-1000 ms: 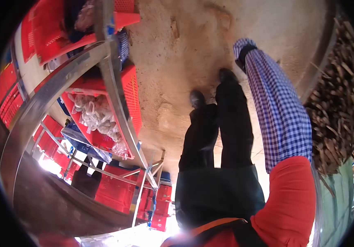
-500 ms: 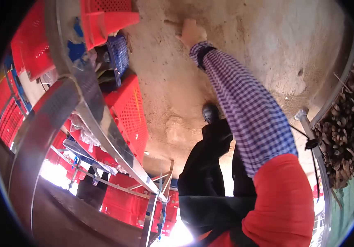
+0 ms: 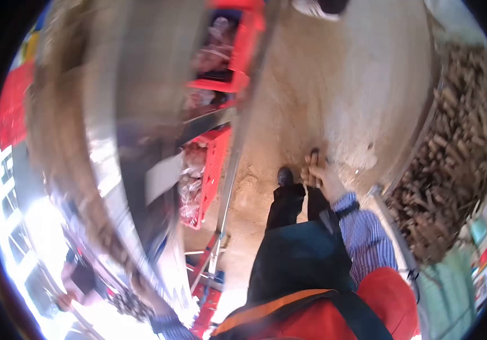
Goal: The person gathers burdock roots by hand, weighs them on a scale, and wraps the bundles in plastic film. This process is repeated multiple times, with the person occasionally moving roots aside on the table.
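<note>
My right hand point(image 3: 321, 177) is in front of my body, above the floor by my shoes, with its fingers curled together. A thin brown stick-like piece point(image 3: 313, 161) appears to be pinched in them; blur hides its exact kind. At the lower left, my left hand point(image 3: 146, 296) reaches out past its checked cuff, smeared by motion. It is beside a heap of small brown pieces point(image 3: 125, 304) at the edge of a metal-rimmed table point(image 3: 107, 209). Its fingers cannot be made out.
Red crates point(image 3: 215, 170) with plastic-wrapped contents stand under the table. A large pile of brown root-like pieces point(image 3: 441, 153) lies at the right, behind a metal rail point(image 3: 391, 221). Another person's white shoe point(image 3: 314, 8) is at the top. A green sack point(image 3: 450, 289) is at lower right.
My right hand has come up from the floor, where it touched a brown stick-like piece, back towards my body. My left hand has come into view. The camera view has shifted.
</note>
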Motion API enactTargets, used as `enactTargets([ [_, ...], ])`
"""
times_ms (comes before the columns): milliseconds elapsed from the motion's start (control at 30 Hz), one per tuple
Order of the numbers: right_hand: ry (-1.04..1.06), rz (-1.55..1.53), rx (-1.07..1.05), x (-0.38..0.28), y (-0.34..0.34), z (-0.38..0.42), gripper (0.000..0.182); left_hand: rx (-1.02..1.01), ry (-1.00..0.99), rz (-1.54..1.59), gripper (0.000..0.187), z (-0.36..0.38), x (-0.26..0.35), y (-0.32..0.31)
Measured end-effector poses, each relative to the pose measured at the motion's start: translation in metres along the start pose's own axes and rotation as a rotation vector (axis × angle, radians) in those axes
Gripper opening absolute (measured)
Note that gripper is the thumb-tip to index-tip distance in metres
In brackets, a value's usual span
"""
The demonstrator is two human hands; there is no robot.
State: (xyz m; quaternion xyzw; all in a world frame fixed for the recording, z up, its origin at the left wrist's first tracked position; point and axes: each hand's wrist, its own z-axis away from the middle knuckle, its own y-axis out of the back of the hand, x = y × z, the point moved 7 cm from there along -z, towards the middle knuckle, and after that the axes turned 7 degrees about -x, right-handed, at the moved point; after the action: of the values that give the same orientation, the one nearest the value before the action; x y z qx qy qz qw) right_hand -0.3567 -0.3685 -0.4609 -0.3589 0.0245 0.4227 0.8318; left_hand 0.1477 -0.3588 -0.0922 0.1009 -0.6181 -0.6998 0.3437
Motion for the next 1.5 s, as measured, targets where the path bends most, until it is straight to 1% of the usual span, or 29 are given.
enactTargets([
  [33, 0.023, -0.020, -0.001, -0.014, -0.026, 0.033, 0.042, 0.006, -0.017, 0.035, 0.043, 0.006, -0.006, 0.002],
  [67, 0.005, 0.032, -0.012, -0.028, -0.052, 0.065, 0.042, 0.003, -0.008, 0.116, 0.035, 0.006, -0.019, -0.003],
  [100, -0.014, 0.086, -0.018, -0.047, -0.087, 0.096, 0.043, 0.102, -0.152, 0.263, 0.033, 0.002, -0.017, -0.009],
  [133, -0.025, 0.246, -0.053, -0.068, -0.126, 0.127, 0.044, 0.121, -0.163, 0.197, 0.032, -0.002, -0.048, -0.015],
  [200, -0.043, 0.314, -0.177, -0.078, -0.190, 0.166, 0.041, 0.155, -0.228, 0.086, 0.031, 0.002, -0.009, -0.010],
  [233, -0.063, 0.359, -0.222, -0.075, -0.218, 0.184, 0.040, 0.205, -0.357, 0.162, 0.031, 0.004, 0.002, -0.006],
  [267, -0.034, 0.402, -0.291, -0.071, -0.241, 0.194, 0.039, 0.246, -0.411, 0.097, 0.038, 0.003, 0.014, -0.001],
  [333, 0.042, 0.531, -0.411, -0.060, -0.290, 0.204, 0.038, 0.251, -0.484, 0.161, 0.047, 0.003, 0.003, -0.001],
  [367, 0.053, 0.593, -0.474, -0.057, -0.322, 0.208, 0.040, 0.281, -0.560, 0.355, 0.044, 0.003, 0.005, 0.007],
  [400, 0.095, 0.680, -0.493, -0.075, -0.332, 0.219, 0.040, 0.280, -0.538, 0.419, 0.044, 0.022, 0.038, 0.026],
  [433, 0.148, 0.782, -0.501, -0.073, -0.353, 0.230, 0.040, 0.433, -0.601, 0.416, 0.042, 0.032, 0.028, 0.034],
  [467, 0.144, 0.818, -0.525, -0.067, -0.374, 0.240, 0.040, 0.382, -0.554, 0.487, 0.031, 0.037, 0.022, 0.042],
  [500, 0.183, 0.841, -0.555, -0.069, -0.391, 0.251, 0.040, 0.392, -0.653, 0.659, 0.029, 0.046, 0.024, 0.054],
  [567, 0.242, 0.873, -0.600, -0.068, -0.423, 0.267, 0.041, 0.276, -0.724, 1.093, 0.031, 0.068, 0.039, 0.089],
  [600, 0.255, 0.871, -0.589, -0.062, -0.436, 0.280, 0.042, 0.305, -0.721, 1.103, 0.031, 0.082, 0.038, 0.115],
  [667, 0.267, 0.867, -0.595, -0.046, -0.467, 0.282, 0.046, 0.113, -0.814, 1.217, 0.032, 0.091, 0.038, 0.147],
  [700, 0.264, 0.892, -0.626, -0.037, -0.478, 0.289, 0.046, 0.155, -0.807, 1.220, 0.032, 0.103, 0.035, 0.165],
  [767, 0.204, 0.737, -0.706, -0.026, -0.492, 0.294, 0.049, 0.172, -0.786, 1.288, 0.028, 0.117, 0.034, 0.183],
  [800, 0.172, 0.717, -0.748, -0.024, -0.497, 0.299, 0.048, 0.282, -0.819, 1.142, 0.029, 0.125, 0.033, 0.195],
  [833, 0.190, 0.718, -0.758, -0.025, -0.503, 0.305, 0.048, 0.290, -0.837, 1.140, 0.029, 0.130, 0.031, 0.202],
  [900, 0.126, 0.726, -0.766, -0.004, -0.528, 0.299, 0.045, 0.325, -0.815, 1.101, 0.029, 0.121, 0.006, 0.210],
  [967, 0.188, 0.815, -0.750, -0.005, -0.536, 0.290, 0.048, 0.427, -0.737, 0.969, 0.029, 0.122, -0.003, 0.223],
  [1033, 0.044, 0.592, -0.811, 0.000, -0.544, 0.287, 0.053, 0.499, -0.682, 0.852, 0.029, 0.120, -0.009, 0.231],
  [1067, 0.055, 0.592, -0.798, -0.004, -0.543, 0.281, 0.053, 0.500, -0.662, 0.865, 0.029, 0.117, -0.013, 0.229],
  [1133, -0.090, 0.494, -0.876, 0.002, -0.545, 0.271, 0.055, 0.546, -0.669, 0.810, 0.032, 0.120, -0.020, 0.236],
  [1167, -0.099, 0.491, -0.877, 0.003, -0.546, 0.267, 0.055, 0.467, -0.707, 0.896, 0.032, 0.122, -0.022, 0.238],
  [1233, -0.167, 0.472, -0.831, 0.001, -0.542, 0.254, 0.052, 0.328, -0.605, 1.024, 0.031, 0.119, -0.031, 0.232],
  [1333, -0.291, 0.374, -0.900, -0.005, -0.543, 0.238, 0.049, 0.241, -0.350, 0.953, 0.032, 0.118, -0.051, 0.216],
  [1500, -0.374, 0.297, -0.952, -0.013, -0.550, 0.214, 0.047, 0.180, -0.151, 0.717, 0.041, 0.106, -0.066, 0.180],
])
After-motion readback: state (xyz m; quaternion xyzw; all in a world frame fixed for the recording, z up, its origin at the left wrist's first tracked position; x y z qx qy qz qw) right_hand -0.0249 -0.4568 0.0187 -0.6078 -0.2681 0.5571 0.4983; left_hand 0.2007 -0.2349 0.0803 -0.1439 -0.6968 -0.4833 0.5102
